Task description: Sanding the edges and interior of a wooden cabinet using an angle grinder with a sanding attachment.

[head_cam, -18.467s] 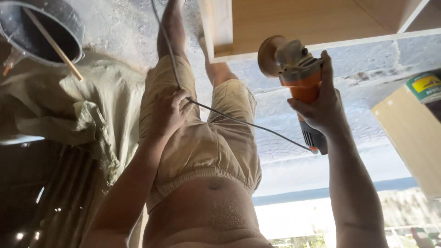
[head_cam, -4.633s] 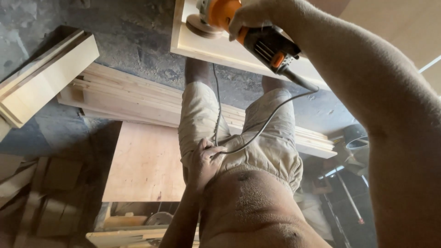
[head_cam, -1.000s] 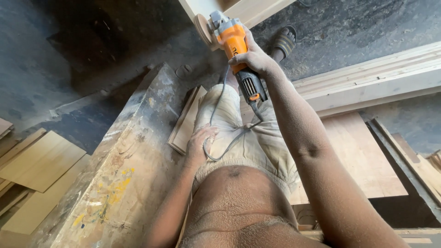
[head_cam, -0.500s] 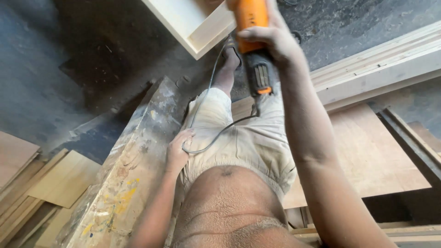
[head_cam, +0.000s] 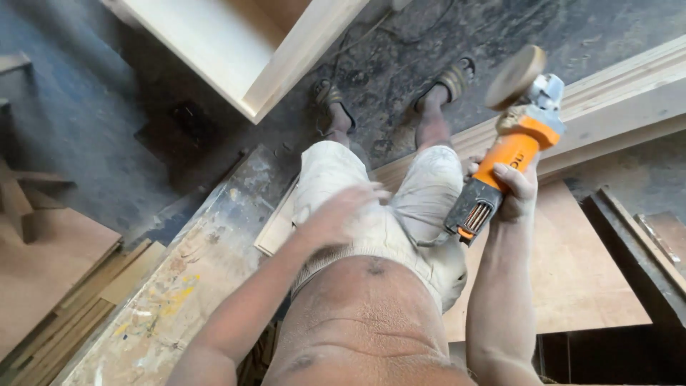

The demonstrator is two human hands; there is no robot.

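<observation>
The right hand (head_cam: 516,191) grips the orange body of an angle grinder (head_cam: 504,150) and holds it in the air at the right side of the scene, above a long pale plank (head_cam: 629,93). The sanding disc (head_cam: 514,76) of the grinder points to the far side and touches nothing. The left hand (head_cam: 337,214) is blurred over the pale shorts (head_cam: 400,221); its fingers look loosely spread and it holds nothing. A pale wooden cabinet (head_cam: 243,43) stands on the dark floor (head_cam: 93,129) at the far left. A paint-stained board (head_cam: 186,286) lies at the near left, beside the person's leg.
</observation>
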